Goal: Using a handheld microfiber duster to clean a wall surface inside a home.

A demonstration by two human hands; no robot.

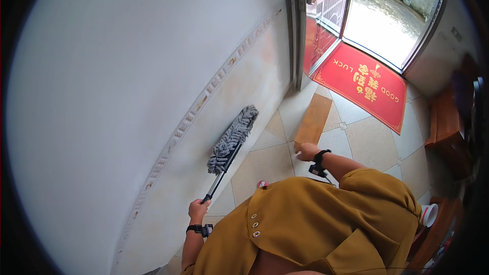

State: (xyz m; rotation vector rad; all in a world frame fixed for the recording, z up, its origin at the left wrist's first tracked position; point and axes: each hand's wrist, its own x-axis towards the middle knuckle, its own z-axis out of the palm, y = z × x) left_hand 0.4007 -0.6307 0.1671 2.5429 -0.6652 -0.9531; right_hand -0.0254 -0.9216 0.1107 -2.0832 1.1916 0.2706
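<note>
My left hand (198, 211) grips the handle of a mop-like duster (233, 139) with a grey, shaggy chenille head and a metal pole. The duster slants up and away to the right, its head against or just off the cream tiled lower part of the wall (263, 72). My right hand (308, 152) hangs over the near end of a narrow brown wooden bench or board (314, 120). Its fingers look loosely curled, and whether it touches the wood cannot be made out. Each wrist wears a black strap with a small device.
A patterned border strip (189, 116) runs along the wall. Ahead, a metal door (324, 19) stands open beside a red doormat (363, 84) bearing writing. Dark wooden furniture (445, 122) lines the right side, with a white cup-like container (429, 215) nearby. The floor (263, 164) is tiled.
</note>
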